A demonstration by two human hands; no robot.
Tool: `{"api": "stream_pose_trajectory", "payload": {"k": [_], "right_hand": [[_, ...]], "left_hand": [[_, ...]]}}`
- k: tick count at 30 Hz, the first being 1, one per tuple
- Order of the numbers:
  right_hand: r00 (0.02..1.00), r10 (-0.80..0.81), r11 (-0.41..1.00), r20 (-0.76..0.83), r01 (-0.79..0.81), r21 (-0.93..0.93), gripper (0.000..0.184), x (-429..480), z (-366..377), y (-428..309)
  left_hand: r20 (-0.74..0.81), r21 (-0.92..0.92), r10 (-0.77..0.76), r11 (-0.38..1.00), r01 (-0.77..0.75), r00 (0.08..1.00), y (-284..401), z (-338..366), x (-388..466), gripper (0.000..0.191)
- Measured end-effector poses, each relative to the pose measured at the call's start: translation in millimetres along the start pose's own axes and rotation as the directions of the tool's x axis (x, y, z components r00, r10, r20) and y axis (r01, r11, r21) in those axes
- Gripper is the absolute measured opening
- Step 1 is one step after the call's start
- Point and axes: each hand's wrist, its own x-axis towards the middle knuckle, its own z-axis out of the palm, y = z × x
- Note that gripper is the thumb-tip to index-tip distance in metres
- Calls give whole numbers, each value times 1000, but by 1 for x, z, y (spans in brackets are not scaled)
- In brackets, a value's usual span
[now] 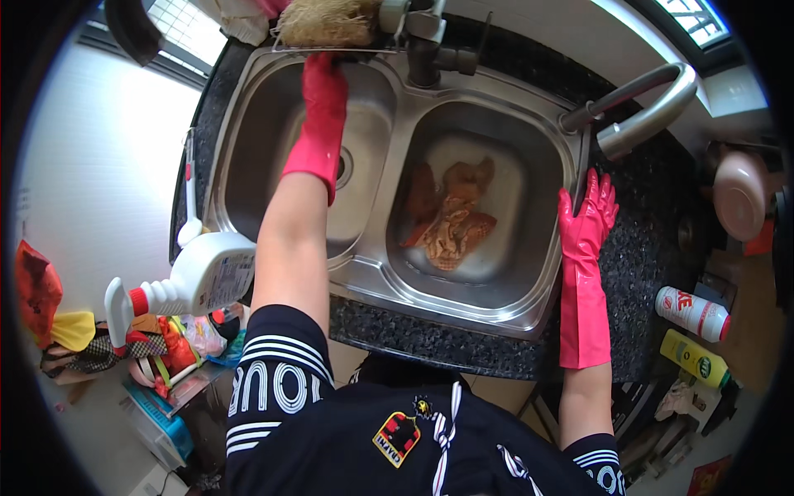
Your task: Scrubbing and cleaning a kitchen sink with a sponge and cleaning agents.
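Note:
My left hand point(324, 77), in a pink rubber glove, reaches over the left basin point(245, 180) of a stainless steel double sink to its back rim. Its fingertips are beside a wire rack that carries a fibrous loofah point(329, 23). Something dark shows by those fingers, but whether they grip it cannot be made out. On the sink's right edge and the granite worktop point(645, 242) rests my right hand point(589, 204), gloved in pink, fingers spread, holding nothing. A crumpled brown cloth point(456, 229) lies in water in the right basin point(527, 155).
A curved steel faucet point(651, 108) rises at the back right. To the left are a white spray bottle point(208, 273) and a white-handled brush point(190, 211). A white bottle point(693, 314) and a yellow bottle point(693, 358) are at right, below a pink bowl point(740, 195).

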Motion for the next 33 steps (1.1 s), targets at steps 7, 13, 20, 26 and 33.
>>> {"api": "stream_pose_trajectory", "payload": {"k": [7,13,20,26,33], "right_hand": [[1000,0,1000,6,0,4,68,1,-1,4],[1000,-6,1000,18,6,-2,68,1,-1,0],[999,-12,1000,31,12,-17,65,2,-1,4],[999,-20,1000,25,20,-2,64,0,-2,1],[1000,-9,1000,15,8,23,63,2,-6,1]], "left_hand": [[136,98,51,993,-65,989,50,22,-32,28],[-167,213,-104,967,139,980,-37,-37,-6,26],[228,334,51,934,-128,972,2,-14,-2,27],[-1,643,-219,747,168,976,-92,-95,12,24],[19,446,-25,895,14,1000,-51,-35,48,17]]}}
